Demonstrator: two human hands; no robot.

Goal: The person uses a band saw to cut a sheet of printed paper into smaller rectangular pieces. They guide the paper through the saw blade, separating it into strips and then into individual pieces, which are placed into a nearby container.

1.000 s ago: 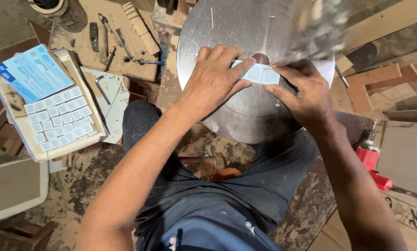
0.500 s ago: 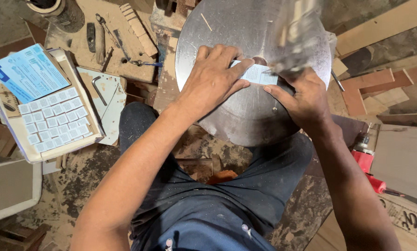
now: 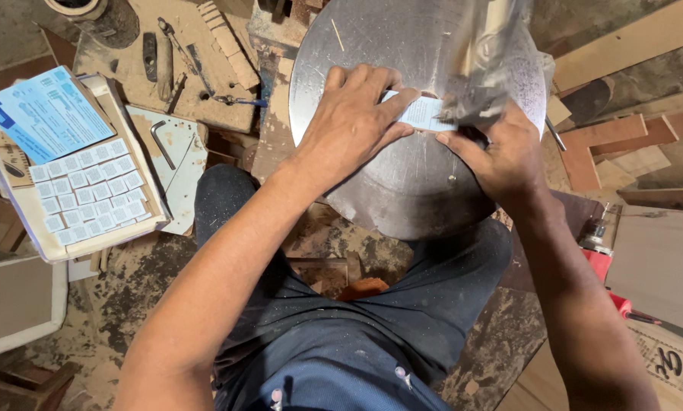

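Small pale-blue rectangular piece lying flat on round metal disc.

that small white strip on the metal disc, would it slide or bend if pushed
The white strip looks thin and flat, so probably light. On the smooth metal disc it would likely slide; the left hand presses it down. Stiffness cannot be judged.

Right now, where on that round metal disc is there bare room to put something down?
The round metal disc is bare along its near edge, below the left hand and right hand, and on its far left part. The middle is crowded: both hands press a small white strip there. A blurred metal tool covers the far right.
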